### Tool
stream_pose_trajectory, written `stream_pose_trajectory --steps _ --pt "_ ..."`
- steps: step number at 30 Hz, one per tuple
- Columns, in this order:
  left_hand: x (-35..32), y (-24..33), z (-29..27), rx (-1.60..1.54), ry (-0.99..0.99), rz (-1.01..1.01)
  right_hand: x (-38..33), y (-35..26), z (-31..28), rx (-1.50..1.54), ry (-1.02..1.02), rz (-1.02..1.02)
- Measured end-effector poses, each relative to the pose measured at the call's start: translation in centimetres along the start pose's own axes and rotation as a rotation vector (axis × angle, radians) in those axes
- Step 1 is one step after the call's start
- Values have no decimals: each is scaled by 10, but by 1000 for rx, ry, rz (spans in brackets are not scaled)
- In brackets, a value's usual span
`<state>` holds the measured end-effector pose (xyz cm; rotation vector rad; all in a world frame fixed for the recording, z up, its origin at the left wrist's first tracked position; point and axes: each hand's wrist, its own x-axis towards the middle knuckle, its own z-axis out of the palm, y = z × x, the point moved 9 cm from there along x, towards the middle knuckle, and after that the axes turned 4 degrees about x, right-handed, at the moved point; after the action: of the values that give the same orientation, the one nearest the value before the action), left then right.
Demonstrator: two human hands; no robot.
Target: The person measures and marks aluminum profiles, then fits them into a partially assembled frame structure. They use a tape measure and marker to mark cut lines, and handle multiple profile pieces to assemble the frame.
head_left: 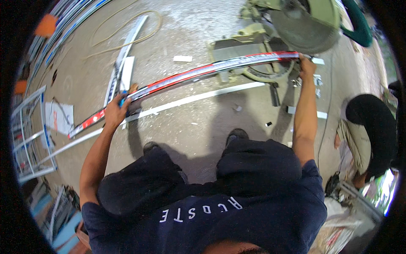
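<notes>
A long, thin metal profile (198,73) with red and white film on its face lies across in front of me, its right part over the base of a miter saw (302,27). My left hand (115,111) is closed around it toward its left end. Something small and blue (122,100) shows by those fingers; its kind is unclear. At the profile's right end, just below the saw's round blade guard, my right hand (308,67) grips it with fingers closed. The underside of both grips is hidden.
A long white strip (203,97) lies on the floor nearer me. White profiles (127,63) and a pale hose (158,27) lie at the far left, a white metal frame (34,135) at the left. Another person (372,131) crouches at the right, beside a dark cable (325,122).
</notes>
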<state>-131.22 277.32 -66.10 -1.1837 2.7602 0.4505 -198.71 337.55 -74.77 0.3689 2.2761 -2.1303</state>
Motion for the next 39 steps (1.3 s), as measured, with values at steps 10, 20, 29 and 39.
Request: stream_pose_trajectory --steps 10,20,29,39 --pt "-8 11 2 150 -106 -118 -100 -68 20 -642 45 -340" --pt "-9 3 7 154 -136 -152 -376 -70 218 -874 -1036 -1021" --pt "-15 -4 9 108 -183 -169 -334 -68 198 -1174 -960 -929" --pt "-24 14 24 106 -204 -139 -272 -95 134 -1198 -657 -886"
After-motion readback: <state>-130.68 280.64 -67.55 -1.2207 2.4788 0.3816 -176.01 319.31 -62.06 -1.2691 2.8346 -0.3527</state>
